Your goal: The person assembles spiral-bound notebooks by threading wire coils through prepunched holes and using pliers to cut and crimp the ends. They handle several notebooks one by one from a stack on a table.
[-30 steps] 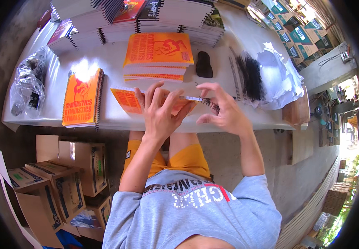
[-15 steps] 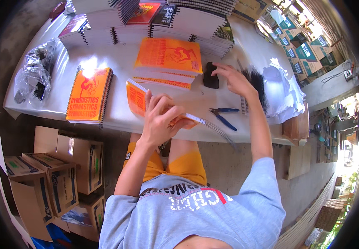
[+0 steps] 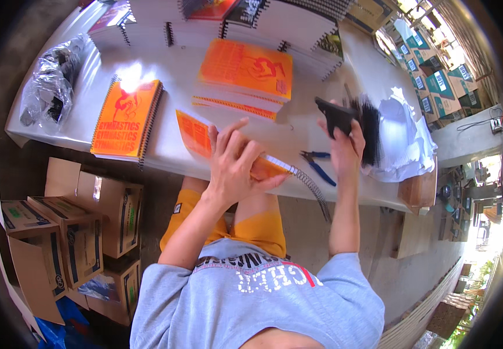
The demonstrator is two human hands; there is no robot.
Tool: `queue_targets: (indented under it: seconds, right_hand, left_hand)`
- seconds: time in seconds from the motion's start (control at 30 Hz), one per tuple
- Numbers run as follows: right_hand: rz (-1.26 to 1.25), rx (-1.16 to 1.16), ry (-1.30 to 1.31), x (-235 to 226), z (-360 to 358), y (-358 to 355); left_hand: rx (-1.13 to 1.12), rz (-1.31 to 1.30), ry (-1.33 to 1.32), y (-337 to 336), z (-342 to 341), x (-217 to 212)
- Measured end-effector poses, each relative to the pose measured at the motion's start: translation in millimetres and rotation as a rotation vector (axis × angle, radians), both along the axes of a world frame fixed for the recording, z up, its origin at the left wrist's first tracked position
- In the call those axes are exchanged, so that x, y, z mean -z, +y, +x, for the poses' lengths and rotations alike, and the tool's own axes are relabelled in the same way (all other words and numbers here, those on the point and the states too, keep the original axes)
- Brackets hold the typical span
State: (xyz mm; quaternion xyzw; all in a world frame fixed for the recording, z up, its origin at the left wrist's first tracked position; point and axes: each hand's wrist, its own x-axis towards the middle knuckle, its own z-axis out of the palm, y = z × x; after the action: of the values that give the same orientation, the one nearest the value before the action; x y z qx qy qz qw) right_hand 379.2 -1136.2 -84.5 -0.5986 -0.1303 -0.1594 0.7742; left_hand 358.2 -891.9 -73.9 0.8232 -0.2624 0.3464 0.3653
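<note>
Over the table's front edge, my left hand [image 3: 231,166] is closed round an orange-covered notebook [image 3: 192,134], which is tilted up. A spiral binding coil [image 3: 316,191] runs along its edge, and its loose end hangs past the right corner over my lap. My right hand [image 3: 347,150] grips a flat black piece [image 3: 338,117], raised off the table; its kind I cannot make out. Just left of that hand lie blue-handled cutting pliers [image 3: 320,168]. Beyond my left hand rests a stack of orange-covered notebooks [image 3: 245,70].
Coil-bound orange notebooks [image 3: 126,119] lie at the left, beside a plastic bag of dark items [image 3: 54,87]. Tall notebook stacks [image 3: 298,35] line the back. Black coils [image 3: 370,131] and crumpled white paper [image 3: 405,139] lie at the right. Cardboard boxes [image 3: 83,232] stand lower left.
My right hand has taken hold of the black piece, lifted it off the table and brought it nearer. My left hand still holds the notebook, shifted slightly right. The whole view has shifted a little.
</note>
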Motion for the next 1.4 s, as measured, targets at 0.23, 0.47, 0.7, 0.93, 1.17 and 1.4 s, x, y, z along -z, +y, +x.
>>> queue_targets:
  seconds: [0.23, 0.47, 0.7, 0.93, 1.17, 1.4]
  right_hand:
    - [0.214, -0.519, 0.006, -9.6, -49.0, 53.4]
    - [0.142, -0.599, -0.043, -15.8, -31.8, 52.0]
    - [-0.191, -0.529, -0.039, -20.1, -8.2, 40.1]
    - [-0.141, -0.634, 0.001, -38.3, -7.4, 51.6]
    - [0.040, -0.779, -0.158, -49.1, 3.6, 73.5]
    - [-0.119, -0.666, -0.119, -41.8, 11.5, 74.8]
  left_hand:
    - [0.056, -0.022, 0.033, -6.3, 3.9, 6.3]
    - [0.006, -0.100, -0.029, -2.6, 5.7, 6.3]
    - [0.022, -0.103, -0.041, 0.9, 12.3, 10.1]
    - [0.103, -0.255, -0.009, 2.3, 21.0, 24.1]
    - [0.097, -0.263, -0.085, 6.6, 22.6, 22.5]
    - [-0.166, -0.052, 0.002, 50.9, 41.6, 1.0]
